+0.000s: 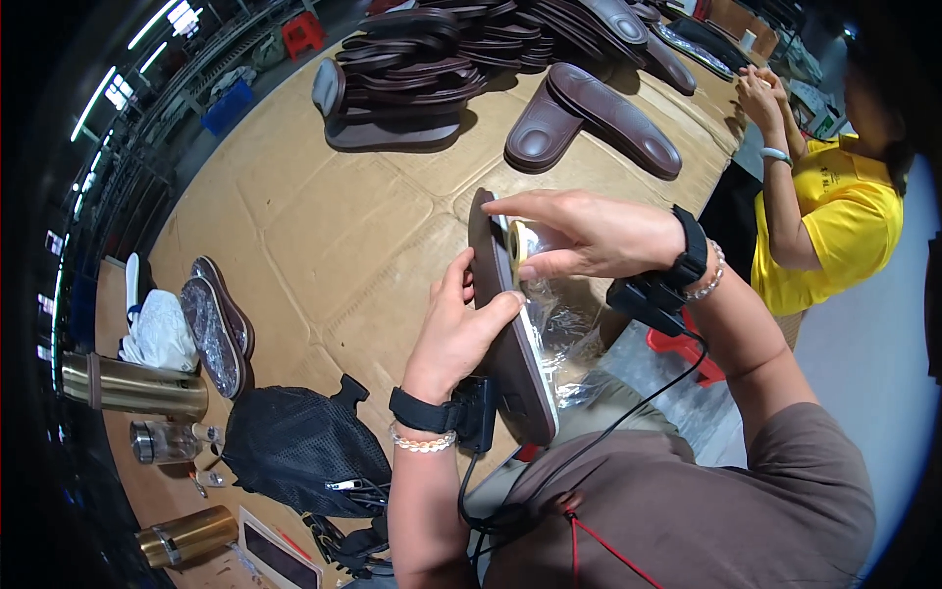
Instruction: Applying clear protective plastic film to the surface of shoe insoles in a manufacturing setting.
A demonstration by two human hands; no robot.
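Upright at the table's near edge stands a dark brown shoe insole (508,339), with a pale layer along its right side. My left hand (461,329) is closed on it, thumb on the near edge and fingers behind. Against its upper part is my right hand (599,236), index fingertip touching the insole's top. Between that hand's thumb and index sits a roll with a yellowish ring end (517,239), seemingly clear tape. Crinkled clear film (571,344) hangs below it, beside the insole. My right hand's other fingers are hidden.
Stacked brown insoles (417,83) fill the far side, with two loose insoles (613,128) nearer. On the left lie film-wrapped insoles (211,334), a metal flask (147,385), a glass bottle (167,442) and a black mesh bag (304,452). A person in yellow (834,216) works at right.
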